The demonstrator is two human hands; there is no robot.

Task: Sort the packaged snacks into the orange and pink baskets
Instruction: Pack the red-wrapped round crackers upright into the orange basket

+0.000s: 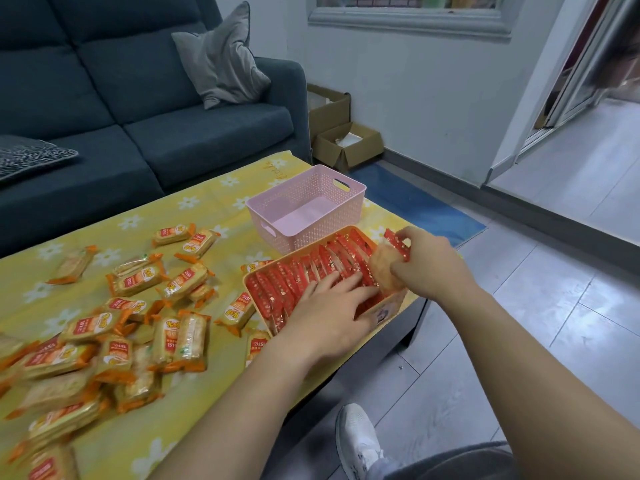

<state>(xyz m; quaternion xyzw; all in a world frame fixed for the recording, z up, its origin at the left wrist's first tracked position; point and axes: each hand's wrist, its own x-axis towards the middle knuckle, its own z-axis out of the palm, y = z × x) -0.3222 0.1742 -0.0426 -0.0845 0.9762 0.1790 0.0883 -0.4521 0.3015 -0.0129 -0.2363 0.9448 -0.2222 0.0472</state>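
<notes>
The orange basket [393, 304] sits at the table's right edge, packed with a row of upright red packets [301, 275]. My left hand [329, 306] lies flat on those packets, fingers spread. My right hand [424, 259] grips a red-wrapped snack packet [388, 261] over the basket's right end. The pink basket [349, 211] stands just behind it with nothing inside. Several orange-wrapped snack packets [138, 278] lie scattered over the yellow flowered tablecloth [207, 202] to the left.
A dark blue sofa [138, 98] with a grey cushion [225, 57] runs behind the table. Cardboard boxes [346, 143] sit on the floor by the wall. A blue mat [415, 202] lies beyond the table. My white shoe [356, 438] is below.
</notes>
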